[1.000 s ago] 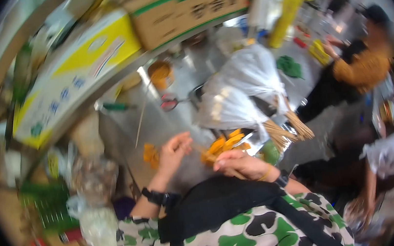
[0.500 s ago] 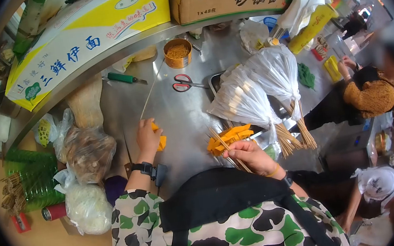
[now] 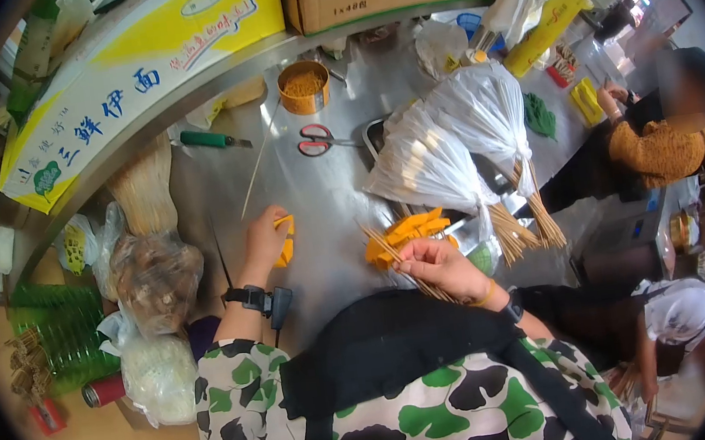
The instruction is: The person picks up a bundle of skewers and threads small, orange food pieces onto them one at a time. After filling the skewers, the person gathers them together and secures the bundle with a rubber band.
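Observation:
My left hand (image 3: 263, 240) is closed around orange-yellow slices (image 3: 287, 247), which stick out past its right side. The kind of food is not clear. A thin wooden skewer (image 3: 260, 161) lies on the steel table just beyond that hand, its lower end near the fingers. My right hand (image 3: 442, 270) pinches a small bunch of bare skewers (image 3: 380, 241) that slant up to the left. Right behind those fingers is a pile of the same orange-yellow slices (image 3: 411, 229). White plastic bags (image 3: 425, 167) tied over bundled skewers lie above the pile.
Red-handled scissors (image 3: 316, 141), a green-handled knife (image 3: 215, 138) and a round tin (image 3: 304, 88) lie farther back on the steel table (image 3: 315, 198). Cartons (image 3: 132, 71) stand on the shelf. Bagged food (image 3: 157, 279) is at left. A person (image 3: 658, 130) works at right, another below.
The whole view has shifted slightly, moving the table items left and up. My left hand has moved a little right relative to the table, still holding the slices. My right hand keeps the skewers.

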Demonstrator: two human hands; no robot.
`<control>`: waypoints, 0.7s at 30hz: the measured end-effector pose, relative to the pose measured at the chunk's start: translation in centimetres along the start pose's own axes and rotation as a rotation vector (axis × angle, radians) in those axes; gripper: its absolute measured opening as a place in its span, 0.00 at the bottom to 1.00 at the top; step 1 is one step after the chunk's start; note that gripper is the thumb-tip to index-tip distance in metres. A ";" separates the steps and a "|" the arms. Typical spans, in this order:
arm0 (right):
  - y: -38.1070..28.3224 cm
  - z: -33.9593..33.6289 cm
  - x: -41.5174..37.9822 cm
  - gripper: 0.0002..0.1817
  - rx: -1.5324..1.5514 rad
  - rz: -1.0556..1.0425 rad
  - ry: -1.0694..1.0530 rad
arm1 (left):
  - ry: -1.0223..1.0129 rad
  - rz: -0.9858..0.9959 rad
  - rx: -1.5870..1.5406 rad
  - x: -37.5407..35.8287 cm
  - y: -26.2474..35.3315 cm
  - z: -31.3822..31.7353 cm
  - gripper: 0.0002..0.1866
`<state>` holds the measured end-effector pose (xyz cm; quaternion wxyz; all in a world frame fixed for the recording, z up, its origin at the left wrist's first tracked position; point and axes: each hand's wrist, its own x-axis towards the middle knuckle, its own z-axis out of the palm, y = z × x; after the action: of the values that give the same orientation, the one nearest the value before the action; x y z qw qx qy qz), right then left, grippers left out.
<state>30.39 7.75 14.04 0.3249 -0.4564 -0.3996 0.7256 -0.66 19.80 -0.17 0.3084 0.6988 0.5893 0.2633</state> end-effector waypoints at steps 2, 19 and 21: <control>-0.5 0.3 -0.2 0.06 -0.003 -0.010 -0.027 | -0.151 -0.297 -0.452 -1.2 4.0 -1.1 0.16; -1.0 1.2 -1.4 0.07 0.010 -0.053 -0.103 | -0.097 -0.211 -1.148 -6.5 16.9 -1.5 0.19; -1.0 1.2 -1.4 0.07 -0.007 -0.060 -0.110 | -0.045 -0.169 -1.086 -6.7 17.1 -1.4 0.18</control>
<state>29.86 6.71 15.79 0.3225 -0.4049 -0.4329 0.7380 8.53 11.41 13.47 0.6573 0.3949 0.4158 0.4891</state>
